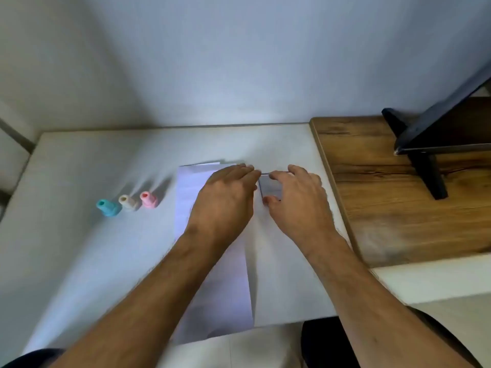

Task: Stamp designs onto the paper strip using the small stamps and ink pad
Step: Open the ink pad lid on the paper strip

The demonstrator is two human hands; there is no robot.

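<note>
Seen from above, looking down at a white counter (79, 261) against a pale wall. Lying on it, a long white paper strip (212, 288), long axis running from the near edge away toward the wall, its near end hanging just over the edge. Just right of the strip's far end, a small flat ink pad (271, 187), dark and glossy, apparently cased or lidded, though too blurred to be sure.

Both hands meeting at that pad. Right hand (295, 197) arched over it, thumb at the near edge and fingertips curled on the far edge, grasping it. Left hand (225, 197) reaching across the far end of the strip, palm down, fingers extended with the tips touching the pad's left far corner; pinching or merely steadying, impossible to tell. Both forearms angled inward from the bottom of the view, wrists low near the counter.

Well apart to the left of the strip, three small stamps standing in a row: a blue stamp (107, 207), a cream stamp (127, 203) and a pink stamp (148, 200). Left hand the nearer one to them. Probably opening the pad; nothing visibly stamped yet.

To the right, a wooden board (385, 208) carrying a black stand (427, 166).
</note>
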